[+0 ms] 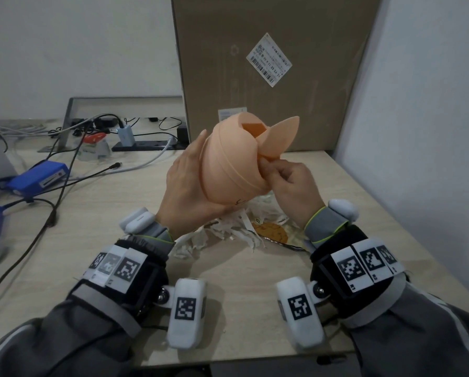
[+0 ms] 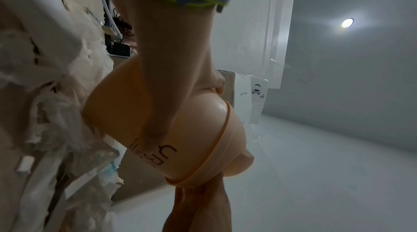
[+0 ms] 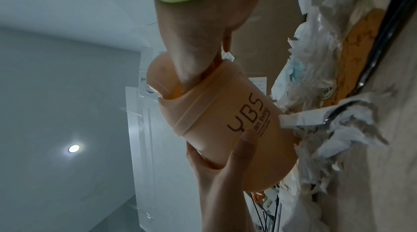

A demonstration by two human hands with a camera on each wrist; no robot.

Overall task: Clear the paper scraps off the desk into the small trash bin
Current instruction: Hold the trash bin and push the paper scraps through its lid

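Bin point(image 1: 228, 161) is held aloft, tilted over the desk point(image 1: 228, 289), cradled from beneath by the left hand point(image 1: 187, 191) with fingers wrapped round its peach body. Its swing lid point(image 1: 279, 134) is tipped open, and the lid's edge is pinched by the right hand point(image 1: 290, 186). Paper scraps point(image 1: 228, 232) are seen heaped on the desk directly below, beside a round cork coaster point(image 1: 272, 232). A cardboard box point(image 1: 268, 63) is propped behind.
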